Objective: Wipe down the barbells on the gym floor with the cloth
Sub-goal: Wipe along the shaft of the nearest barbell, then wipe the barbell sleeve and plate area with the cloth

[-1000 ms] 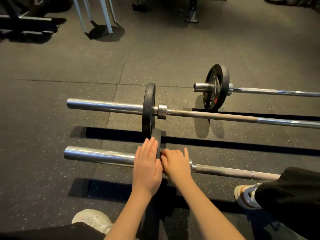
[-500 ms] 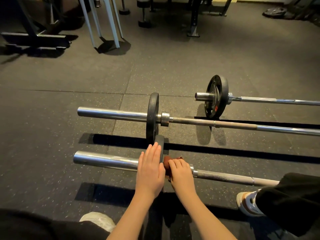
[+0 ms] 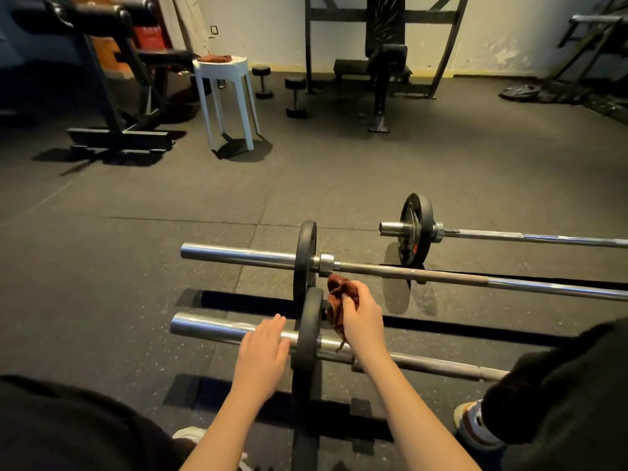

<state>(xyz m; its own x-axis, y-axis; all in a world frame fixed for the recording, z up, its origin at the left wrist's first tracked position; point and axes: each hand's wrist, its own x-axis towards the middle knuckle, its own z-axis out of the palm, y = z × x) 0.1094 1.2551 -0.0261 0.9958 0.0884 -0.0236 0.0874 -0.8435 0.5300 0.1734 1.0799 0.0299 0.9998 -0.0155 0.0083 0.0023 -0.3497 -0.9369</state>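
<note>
Red and white marks on the far plate [image 3: 416,229] at 1 o'clock, too small to read. Faint print on a red panel [image 3: 149,37] at 11 o'clock, also illegible. Right hand [image 3: 362,316] at dead centre, held above the bars, wrist bent, fingers and thumb clamped on a bunched rust-red cloth [image 3: 341,294], with a loose tail dangling to the near barbell [image 3: 210,328] just right of its plate [image 3: 311,334]. Top of the cloth just beside the collar of the middle barbell [image 3: 238,254]; touching or not, cannot tell. Left hand [image 3: 263,348] at 7 o'clock from centre, palm down, fingers straight and nearly together, laid over the near barbell's chrome sleeve, fingertips just short of the plate. Three barbells parallel on the gym floor [image 3: 102,266], running 9 to 3 o'clock, with the far barbell [image 3: 509,236] offset toward 2 o'clock. Second rust-red cloth [image 3: 214,58] on a white stool [image 3: 226,83] at 11 o'clock. Two dumbbells [image 3: 295,96] at 12 o'clock, near a black bench rack [image 3: 384,62].
</note>
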